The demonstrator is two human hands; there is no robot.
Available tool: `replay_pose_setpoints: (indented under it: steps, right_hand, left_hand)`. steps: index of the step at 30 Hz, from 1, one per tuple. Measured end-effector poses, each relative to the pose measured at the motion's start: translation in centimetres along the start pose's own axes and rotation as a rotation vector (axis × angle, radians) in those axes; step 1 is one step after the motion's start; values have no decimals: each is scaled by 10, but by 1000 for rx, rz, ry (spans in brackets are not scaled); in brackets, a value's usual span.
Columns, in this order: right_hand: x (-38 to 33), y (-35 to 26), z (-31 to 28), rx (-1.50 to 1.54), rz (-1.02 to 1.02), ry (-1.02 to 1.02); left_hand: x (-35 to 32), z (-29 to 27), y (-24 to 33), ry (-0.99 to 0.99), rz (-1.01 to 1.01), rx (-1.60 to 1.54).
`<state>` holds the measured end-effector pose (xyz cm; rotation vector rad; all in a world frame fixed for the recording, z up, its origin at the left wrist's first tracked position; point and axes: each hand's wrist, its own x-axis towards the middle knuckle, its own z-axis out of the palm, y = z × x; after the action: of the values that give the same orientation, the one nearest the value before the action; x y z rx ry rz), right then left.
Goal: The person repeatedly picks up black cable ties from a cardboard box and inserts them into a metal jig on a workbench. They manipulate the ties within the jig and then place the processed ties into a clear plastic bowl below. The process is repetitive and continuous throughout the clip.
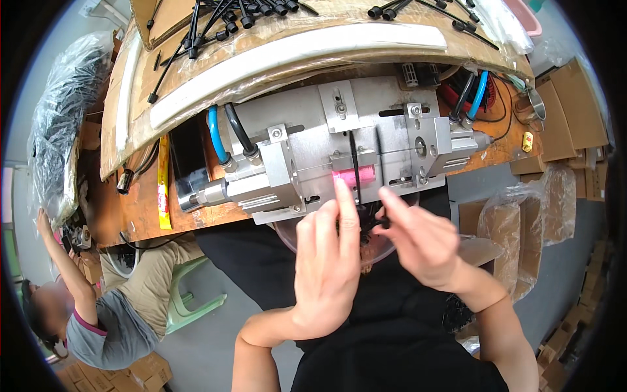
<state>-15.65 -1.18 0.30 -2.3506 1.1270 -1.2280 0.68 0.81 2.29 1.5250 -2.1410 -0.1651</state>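
Note:
A metal clamping fixture [339, 140] lies across the bench, with a pink block [363, 174] at its front middle. A thin black rod [355, 157] runs front to back over the block. My left hand [326, 268] has its fingers stretched forward, the index fingertip at the block's left end beside the rod; its thumb is hidden. Closed in a pinch, my right hand [424, 245] is just right of the rod's near end. A second black rod [378, 140], smeared by motion, points up from those fingers. Below both hands sits a clear tub [287, 235] with black pieces in it.
Several black rods with caps [245, 16] lie on a cardboard-covered shelf [294, 65] behind the fixture. Blue hoses [216, 134] join its ends. A yellow packet [163, 183] lies at left. Another person [111, 320] sits at far left. Cartons [568, 111] stand at right.

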Motion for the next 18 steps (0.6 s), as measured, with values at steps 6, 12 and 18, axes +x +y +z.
replay_pose_setpoints:
  steps: [6,12,18]
  right_hand:
    - [-4,6,30,35,65,-101]
    - [6,2,22,-16,126,-155]
    - [90,22,-37,-295,-254,72]
  left_hand:
    - [-13,-9,-8,12,-61,-15]
    - [-4,-21,-13,28,-49,-23]
    - [103,-49,-45,349,188,-2]
